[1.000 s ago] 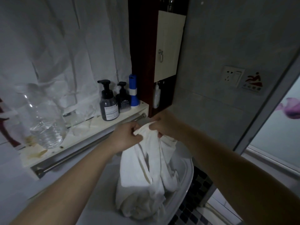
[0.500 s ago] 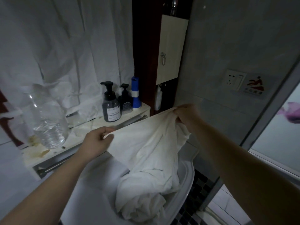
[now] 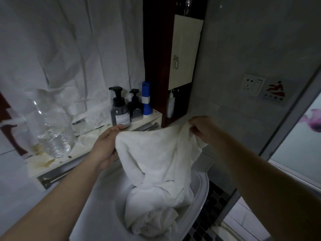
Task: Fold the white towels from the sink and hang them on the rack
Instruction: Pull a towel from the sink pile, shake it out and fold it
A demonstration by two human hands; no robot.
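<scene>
A white towel (image 3: 156, 153) is stretched between both hands above the white sink (image 3: 202, 193). My left hand (image 3: 106, 145) pinches its left top corner and my right hand (image 3: 201, 127) grips the right top corner. The towel's lower part droops into the basin, where more white towel cloth (image 3: 152, 218) lies bunched. A metal rack bar (image 3: 57, 176) runs under the shelf behind the sink, its right end (image 3: 151, 126) showing just beyond the towel's top edge.
On the cream shelf (image 3: 83, 138) stand a large clear water bottle (image 3: 52, 129), two dark pump bottles (image 3: 120, 108) and a blue-and-white can (image 3: 146, 100). A dark cabinet with a cream door (image 3: 185, 54) rises behind. A wall socket (image 3: 251, 84) and a glass door frame (image 3: 286, 119) are on the right.
My hands moved apart from a joined grip, spreading the towel's top edge wide. The left hand went left then back slightly rightward and up; the towel lifted higher out of the sink.
</scene>
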